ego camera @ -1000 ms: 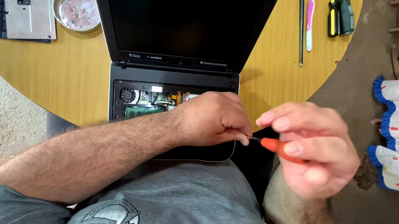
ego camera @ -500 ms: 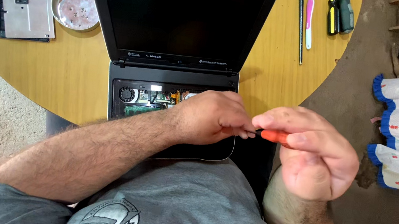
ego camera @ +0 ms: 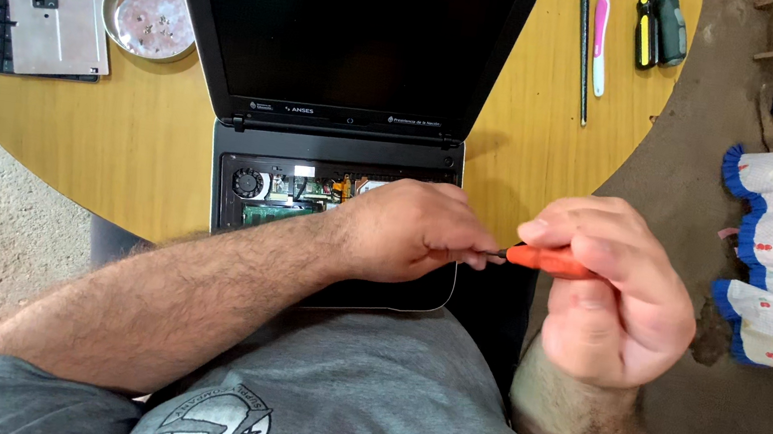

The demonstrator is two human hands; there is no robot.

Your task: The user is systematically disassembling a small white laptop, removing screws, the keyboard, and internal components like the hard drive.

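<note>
A: Head view; where is the screwdriver point(ego camera: 547, 261)?

B: Off the laptop's point(ego camera: 246, 142) right edge, beside the table point(ego camera: 64, 142) rim; right hand point(ego camera: 613, 289) fingers clamped on its orange handle; left hand point(ego camera: 410, 230) fingers pinched at its tip.

A: Handling?

B: Likely light, stiff, slim; grip the handle; open room rightward.

A single head-worn view looks steeply down past the person's grey-shirted chest, close above both hands. Beyond the left hand point(ego camera: 410, 230) the round yellow wooden table point(ego camera: 117, 129) runs to the top edge; right of the right hand point(ego camera: 613, 289) lies bare floor.
</note>
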